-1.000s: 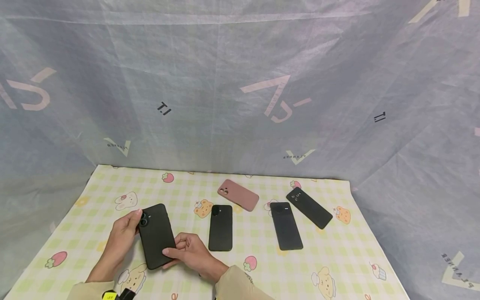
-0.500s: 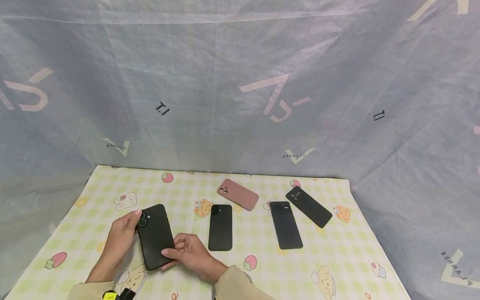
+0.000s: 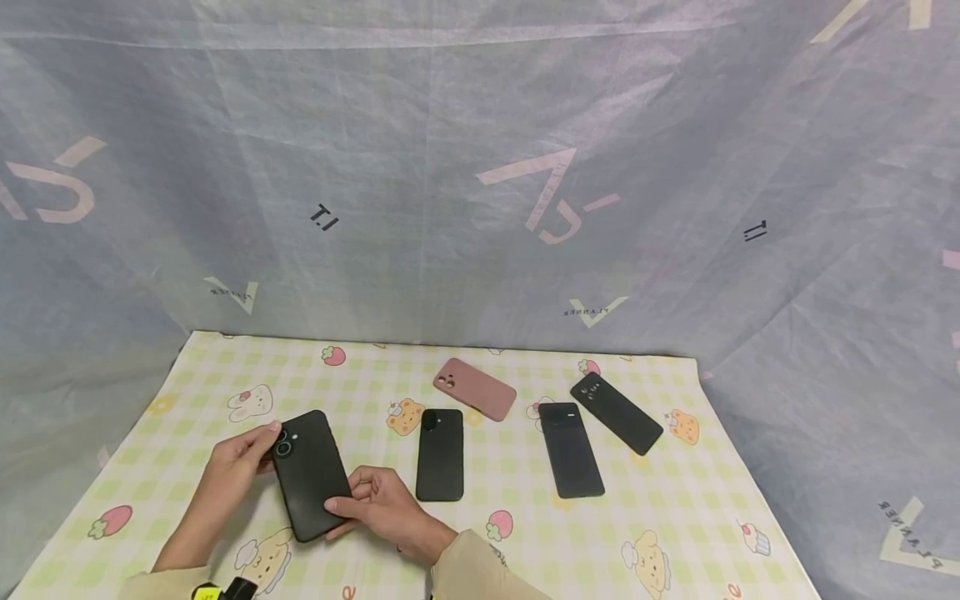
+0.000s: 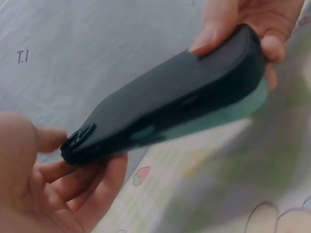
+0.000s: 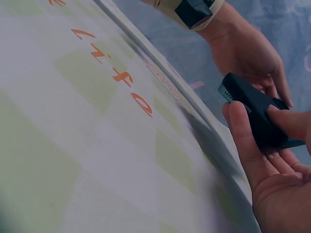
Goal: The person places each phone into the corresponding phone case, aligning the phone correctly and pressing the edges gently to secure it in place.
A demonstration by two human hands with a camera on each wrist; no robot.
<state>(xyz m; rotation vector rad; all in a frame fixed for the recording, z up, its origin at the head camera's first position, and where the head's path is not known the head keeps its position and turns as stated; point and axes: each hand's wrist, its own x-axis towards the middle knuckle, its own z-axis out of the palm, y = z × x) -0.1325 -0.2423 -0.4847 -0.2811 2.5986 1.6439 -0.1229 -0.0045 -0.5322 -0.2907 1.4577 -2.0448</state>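
Note:
A black phone case (image 3: 313, 483) with a camera cutout is held above the left part of the table. In the left wrist view a teal phone (image 4: 228, 112) sits in it, its edge standing out from the case at the right-hand end. My left hand (image 3: 228, 477) pinches the camera end, thumb near the lens rings and fingers underneath. At the opposite end my right hand (image 3: 386, 504) grips the lower corner, thumb on the black back and fingers beneath. The phone's screen side is hidden in the head view.
On the checked tablecloth (image 3: 375, 567) lie a black phone or case (image 3: 440, 458), a pink phone case (image 3: 480, 392), a dark phone-shaped piece (image 3: 573, 454) and another black case (image 3: 618, 415). A grey curtain (image 3: 420, 167) hangs behind the table.
My left hand and the case's camera end have shifted slightly left and down. The right hand keeps its grip almost in place. The pieces on the table have stayed put.

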